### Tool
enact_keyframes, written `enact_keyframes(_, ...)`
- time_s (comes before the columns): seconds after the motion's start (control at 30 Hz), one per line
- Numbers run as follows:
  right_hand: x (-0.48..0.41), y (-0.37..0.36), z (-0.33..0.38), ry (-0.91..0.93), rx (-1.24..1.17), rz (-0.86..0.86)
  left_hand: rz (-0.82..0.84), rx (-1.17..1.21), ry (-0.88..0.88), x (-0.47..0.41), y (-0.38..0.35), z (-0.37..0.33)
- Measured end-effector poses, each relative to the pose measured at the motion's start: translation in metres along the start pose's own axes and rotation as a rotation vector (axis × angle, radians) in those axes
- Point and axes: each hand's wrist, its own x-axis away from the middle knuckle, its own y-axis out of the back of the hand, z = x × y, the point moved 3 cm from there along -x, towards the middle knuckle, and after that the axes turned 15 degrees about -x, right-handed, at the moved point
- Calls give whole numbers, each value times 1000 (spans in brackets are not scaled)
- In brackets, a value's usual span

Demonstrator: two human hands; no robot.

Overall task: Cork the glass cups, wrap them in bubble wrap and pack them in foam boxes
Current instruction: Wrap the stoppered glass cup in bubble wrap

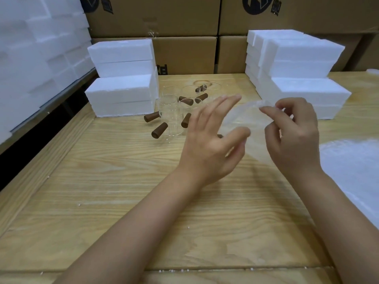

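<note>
Between my hands I hold a clear sheet of bubble wrap [253, 128] above the table. My right hand [295, 136] pinches its upper edge between thumb and fingers. My left hand [211, 138] has its fingers spread and its thumb pressed on the sheet's left side. Behind my left hand stand several clear glass cups [171, 117] on the wooden table [127, 191]. Several brown corks [159, 130] lie loose among and in front of the cups. None of the cups in view has a cork in it.
White foam boxes are stacked at the back left [121, 95] and back right [303, 87], with more foam along the left wall [37, 58]. Cardboard cartons [184, 54] stand behind. A pile of bubble wrap [352, 160] lies at the right edge.
</note>
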Motion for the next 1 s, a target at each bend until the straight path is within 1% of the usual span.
enact_keyframes(0.1,1,0,2,14,50,9,160,-13,120,-11,-8,3)
enact_keyframes(0.27,2,-3,2,-81,81,83,306,56,278,-24,-20,10)
enact_keyframes(0.33,2,-3,3,-112,108,53,366,115,374,-26,-25,11)
enact_keyframes(0.37,1,-2,5,-88,107,16,379,171,431,-27,-26,12)
enact_keyframes(0.43,1,1,14,59,10,-23,369,290,533,-27,-30,15)
enact_keyframes(0.5,4,-1,27,207,-182,60,348,370,610,-27,-33,20)
enact_keyframes(0.57,9,-11,40,222,-310,202,352,413,651,-24,-36,26)
enact_keyframes(0.63,16,-21,46,179,-301,294,367,436,663,-21,-37,30)
enact_keyframes(0.77,19,-34,39,15,-145,353,387,410,647,-21,-38,38)
enact_keyframes(0.87,23,-40,29,-138,-115,436,340,358,667,-22,-37,45)
enact_keyframes(0.93,29,-48,21,-241,-75,543,309,335,663,-21,-35,47)
enact_keyframes(1.0,34,-55,17,-290,-74,610,293,332,658,-21,-34,47)
